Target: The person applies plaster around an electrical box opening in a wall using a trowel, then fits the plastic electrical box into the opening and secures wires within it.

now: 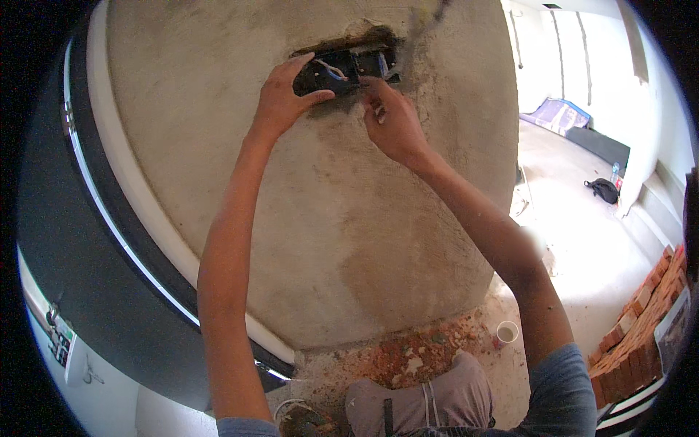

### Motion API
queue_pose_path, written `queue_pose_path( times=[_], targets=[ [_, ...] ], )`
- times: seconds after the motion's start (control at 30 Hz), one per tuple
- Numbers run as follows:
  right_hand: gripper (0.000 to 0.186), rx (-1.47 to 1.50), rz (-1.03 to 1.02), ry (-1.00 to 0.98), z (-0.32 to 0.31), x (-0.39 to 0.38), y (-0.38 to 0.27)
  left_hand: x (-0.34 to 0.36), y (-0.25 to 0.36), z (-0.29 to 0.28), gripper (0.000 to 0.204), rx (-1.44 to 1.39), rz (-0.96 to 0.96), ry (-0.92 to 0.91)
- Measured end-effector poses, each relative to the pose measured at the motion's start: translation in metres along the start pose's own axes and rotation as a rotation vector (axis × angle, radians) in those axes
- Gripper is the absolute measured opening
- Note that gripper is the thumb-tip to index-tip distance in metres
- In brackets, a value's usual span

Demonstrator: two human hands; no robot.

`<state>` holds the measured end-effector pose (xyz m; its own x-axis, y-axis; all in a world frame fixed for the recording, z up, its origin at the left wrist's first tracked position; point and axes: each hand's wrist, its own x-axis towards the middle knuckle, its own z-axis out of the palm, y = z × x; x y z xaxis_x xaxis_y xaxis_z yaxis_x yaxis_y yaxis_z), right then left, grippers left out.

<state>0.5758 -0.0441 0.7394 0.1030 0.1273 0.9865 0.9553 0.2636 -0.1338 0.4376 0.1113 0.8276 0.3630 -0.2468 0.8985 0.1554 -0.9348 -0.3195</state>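
A black double electrical box [332, 69] sits in a rough-edged recess in the plastered wall [349, 204], with blue and pale wires [335, 73] inside. My left hand [284, 98] grips its left end, fingertips on the upper edge and thumb below. Just under the box's right half, my right hand [393, 124] has curled fingers at the lower edge; whatever small thing may be in them is too indistinct to name.
Stacked red bricks [637, 328] stand at lower right. A cup [507, 333] and rubble [415, 342] lie at the wall's foot. A backpack [603, 189] and purple rolled material [553, 115] lie in the bright room at right. A dark panel [73, 255] runs along the left.
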Motion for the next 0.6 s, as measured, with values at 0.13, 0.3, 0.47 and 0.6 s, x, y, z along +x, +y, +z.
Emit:
queue_pose_path(
  times=[0.13, 0.3, 0.47, 0.6],
  targets=[
    [0.036, -0.049, 0.12, -0.01, -0.008, -0.013, 0.022, 0.003, 0.004, 0.001, 0.073, -0.008, 0.003, -0.022],
    [0.032, 0.034, 0.173, 0.017, 0.001, -0.011, 0.009, 0.004, 0.003, -0.011, 0.071, -0.026, -0.06, -0.088],
    [0.028, 0.171, 0.16, 0.177, 0.021, 0.003, 0.004, 0.008, 0.004, -0.015, 0.067, -0.07, -0.028, -0.127],
    [0.028, 0.234, 0.209, 0.253, 0.036, 0.006, -0.001, 0.006, 0.004, -0.011, 0.069, -0.066, -0.029, -0.134]
  ],
)
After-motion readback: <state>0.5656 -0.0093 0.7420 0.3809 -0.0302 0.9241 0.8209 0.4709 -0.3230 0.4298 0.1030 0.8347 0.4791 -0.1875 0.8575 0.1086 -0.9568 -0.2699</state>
